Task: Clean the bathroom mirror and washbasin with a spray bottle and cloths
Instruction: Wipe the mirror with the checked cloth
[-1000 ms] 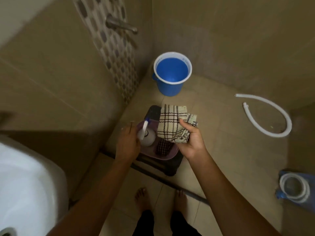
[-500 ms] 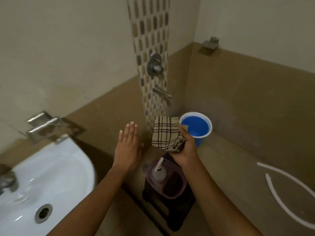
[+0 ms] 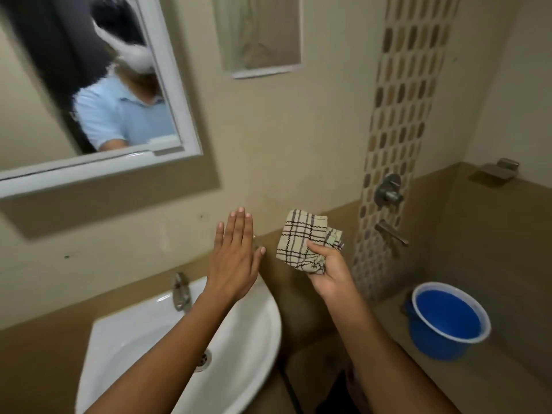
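Nearest me, my two forearms reach up from the bottom edge, one on each side. My left hand (image 3: 234, 258) is raised flat over the basin (image 3: 245, 333), fingers straight and pressed together, thumb a little apart, holding nothing; a second ago it was down at the spray bottle in the tub on the stool, and half a second ago it was already lifted and flat. My right hand (image 3: 327, 271) grips the one cloth (image 3: 301, 237), a checked one, bunched, with the thumb laid across its front and the fingers curled behind it; that grip is the same as in both earlier frames. My view has swung up from the floor: the bottle, tub and stool have dropped out of sight, and the mirror (image 3: 89, 94) has come into view at upper left, above the basin. One basin, with one tap (image 3: 180, 291) at its back and one drain (image 3: 204, 358) partly behind my left arm. To the right stands one blue bucket (image 3: 448, 321) on the floor, well apart from the cloth. Further back, on the mosaic strip (image 3: 406, 115), I count one round valve (image 3: 388, 191) and one spout (image 3: 391, 233) below it. One mirror on the wall, and one framed panel (image 3: 260, 34) just beside it.
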`<state>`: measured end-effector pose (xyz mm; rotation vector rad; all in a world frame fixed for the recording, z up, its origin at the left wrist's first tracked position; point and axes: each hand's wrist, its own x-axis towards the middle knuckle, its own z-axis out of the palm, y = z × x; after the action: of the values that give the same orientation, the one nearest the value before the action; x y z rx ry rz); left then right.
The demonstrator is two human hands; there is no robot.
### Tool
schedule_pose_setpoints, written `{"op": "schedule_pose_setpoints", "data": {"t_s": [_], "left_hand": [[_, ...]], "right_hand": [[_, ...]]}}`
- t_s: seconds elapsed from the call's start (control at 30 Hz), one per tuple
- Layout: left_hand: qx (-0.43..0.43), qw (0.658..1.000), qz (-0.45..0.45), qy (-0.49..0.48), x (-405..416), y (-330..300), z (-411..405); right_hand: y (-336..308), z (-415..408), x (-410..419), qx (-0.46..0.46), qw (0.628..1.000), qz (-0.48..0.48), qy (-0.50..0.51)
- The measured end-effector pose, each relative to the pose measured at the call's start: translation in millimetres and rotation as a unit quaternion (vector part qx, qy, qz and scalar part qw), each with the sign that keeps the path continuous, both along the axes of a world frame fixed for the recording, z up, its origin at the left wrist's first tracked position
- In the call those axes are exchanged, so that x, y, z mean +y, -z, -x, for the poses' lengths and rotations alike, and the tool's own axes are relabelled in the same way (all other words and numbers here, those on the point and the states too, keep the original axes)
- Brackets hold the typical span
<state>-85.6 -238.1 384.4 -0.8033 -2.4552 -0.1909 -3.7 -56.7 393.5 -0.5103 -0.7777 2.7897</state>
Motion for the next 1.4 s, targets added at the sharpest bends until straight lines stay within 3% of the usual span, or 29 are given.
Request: {"op": "schedule_pose_setpoints", "data": {"t_s": [0.37, 0.6, 1.1, 1.4], "left_hand": [[0.115, 0.99, -0.05, -0.068, -170.9, -127.7, 6.0], [0.185, 0.974, -0.096, -0.085, -255.3, -214.7, 20.9], [0.321, 0.922, -0.178, -0.121, -310.1, -390.1, 59.1], [0.385, 0.889, -0.206, -0.141, -310.5, -473.2, 83.5]], "right_hand": [[-118.9, 38.5, -163.9, 0.082, 0.994, -0.063, -0.02], [-202.8, 52.2, -220.1, 0.167, 0.982, -0.087, -0.006], [-384.2, 110.9, -224.5, 0.318, 0.936, -0.151, 0.022], [-471.9, 138.5, -197.1, 0.357, 0.905, -0.199, 0.12]]}}
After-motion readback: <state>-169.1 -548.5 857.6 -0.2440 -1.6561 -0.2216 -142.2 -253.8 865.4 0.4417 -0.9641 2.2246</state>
